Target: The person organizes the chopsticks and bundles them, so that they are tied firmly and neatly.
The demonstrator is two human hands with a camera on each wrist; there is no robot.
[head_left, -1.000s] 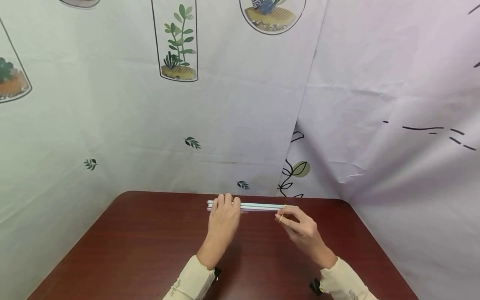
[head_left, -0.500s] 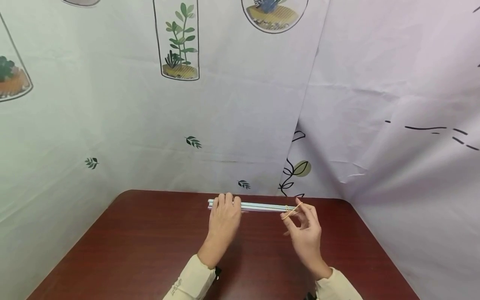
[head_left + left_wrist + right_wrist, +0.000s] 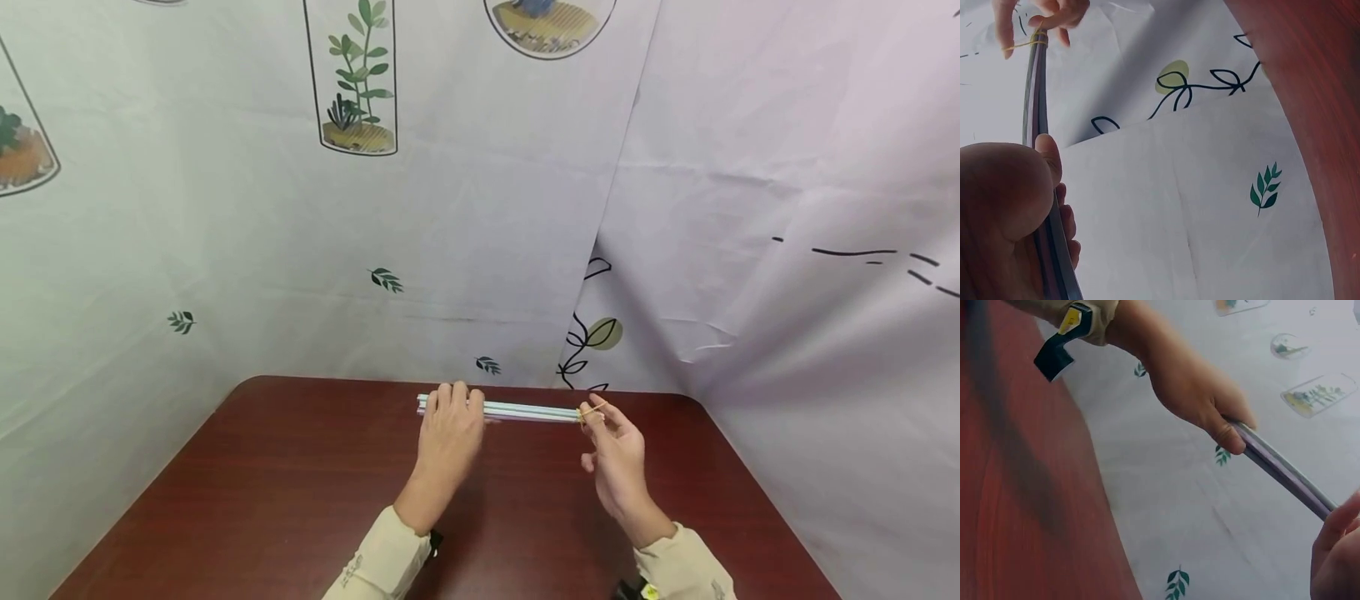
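A bundle of long, thin, pale blue and lilac sticks (image 3: 532, 412) is held above the table, nearly level in the head view. My left hand (image 3: 450, 437) grips it near its left end, fingers curled round it with the thumb along it. At the right end, a thin yellow rubber band (image 3: 1020, 45) is wound round the sticks. My right hand (image 3: 621, 471) holds a loop of that band stretched out from the tips, its thumb close to the bundle's end. In the right wrist view, the right fingers (image 3: 1335, 534) hide that end of the sticks (image 3: 1285, 470).
A dark red-brown table (image 3: 300, 483) lies below both hands. Pale cloth (image 3: 480, 217) printed with plants and jars hangs behind it and along the sides. Each wrist wears a black strapped device, the left one seen best in the right wrist view (image 3: 1069, 340).
My right hand first pinched the band's loop, then spread it between its fingers, and has now brought the thumb up to the bundle's end. My left hand keeps its grip almost unmoved.
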